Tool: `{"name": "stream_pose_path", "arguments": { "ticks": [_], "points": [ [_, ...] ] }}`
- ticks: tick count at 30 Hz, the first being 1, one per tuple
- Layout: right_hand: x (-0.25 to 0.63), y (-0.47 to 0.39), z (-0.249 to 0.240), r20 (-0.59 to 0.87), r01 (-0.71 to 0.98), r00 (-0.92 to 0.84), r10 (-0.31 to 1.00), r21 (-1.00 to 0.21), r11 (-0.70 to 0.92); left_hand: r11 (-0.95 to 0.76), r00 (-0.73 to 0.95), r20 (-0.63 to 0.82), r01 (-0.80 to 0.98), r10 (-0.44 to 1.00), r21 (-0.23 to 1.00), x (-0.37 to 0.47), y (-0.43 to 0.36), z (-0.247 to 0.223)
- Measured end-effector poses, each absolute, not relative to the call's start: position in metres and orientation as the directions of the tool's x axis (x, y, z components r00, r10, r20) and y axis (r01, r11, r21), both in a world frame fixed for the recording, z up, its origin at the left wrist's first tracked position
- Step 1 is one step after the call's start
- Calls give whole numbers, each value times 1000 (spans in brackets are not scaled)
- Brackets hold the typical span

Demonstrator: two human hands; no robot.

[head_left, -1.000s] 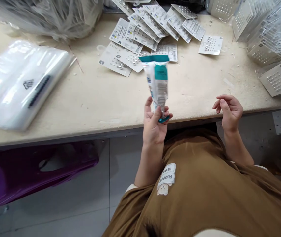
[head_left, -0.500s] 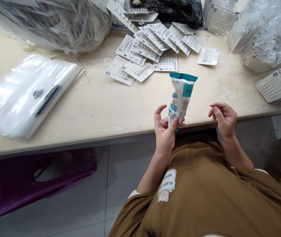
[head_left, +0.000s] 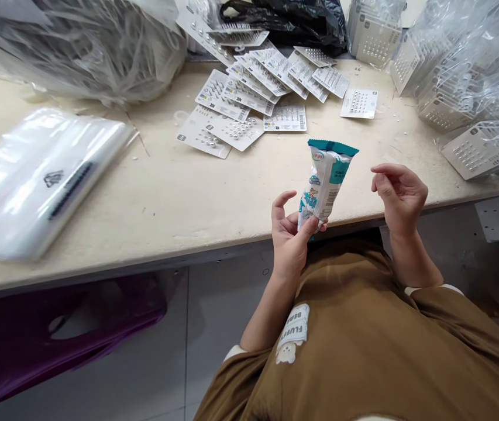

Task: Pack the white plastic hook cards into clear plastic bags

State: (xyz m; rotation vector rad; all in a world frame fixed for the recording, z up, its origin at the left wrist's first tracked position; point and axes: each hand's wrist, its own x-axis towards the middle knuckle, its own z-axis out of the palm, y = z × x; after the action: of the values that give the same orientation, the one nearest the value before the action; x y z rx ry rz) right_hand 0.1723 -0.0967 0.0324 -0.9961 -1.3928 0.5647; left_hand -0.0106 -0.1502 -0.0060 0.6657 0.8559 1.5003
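Observation:
A white and teal sealed packet (head_left: 323,181) stands nearly upright above the table's front edge. Its lower end is pinched between the thumb and fingers of my left hand (head_left: 292,234), whose index finger sticks out to the side. To the right of the packet, and apart from it, my right hand (head_left: 401,196) is raised with its fingers bent and the thumb near the index finger. Whether anything small sits between those fingertips cannot be made out. The packet's bottom tip is partly hidden behind my left fingers.
Cards with small beads (head_left: 236,128) lie spread across the table (head_left: 165,199). Bagged card stacks (head_left: 477,149) stand at the right. Clear plastic sleeves (head_left: 34,193) and a big plastic bag (head_left: 100,52) are at the left, a black bag (head_left: 302,23) behind. A purple stool (head_left: 7,339) stands below.
The packet has shifted slightly right and tilts a little more to the right. My right hand has risen slightly, its fingers still bent. The whole view has shifted a little.

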Motion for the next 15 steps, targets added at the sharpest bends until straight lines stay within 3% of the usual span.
{"name": "stream_pose_path", "arguments": {
  "ticks": [5, 11, 15],
  "points": [
    [173, -77, 55, 637, 297, 61, 768, -747, 595, 23, -49, -56, -514, 997, 858, -12, -153, -4],
    [179, -52, 64, 561, 225, -233, 794, -763, 605, 84, 51, -68, -454, 996, 887, -14, -151, -3],
    [181, -49, 54, 569, 185, -116, 814, -793, 580, 108, 90, -72, -498, 993, 861, -22, -142, -5]
  ]
}}
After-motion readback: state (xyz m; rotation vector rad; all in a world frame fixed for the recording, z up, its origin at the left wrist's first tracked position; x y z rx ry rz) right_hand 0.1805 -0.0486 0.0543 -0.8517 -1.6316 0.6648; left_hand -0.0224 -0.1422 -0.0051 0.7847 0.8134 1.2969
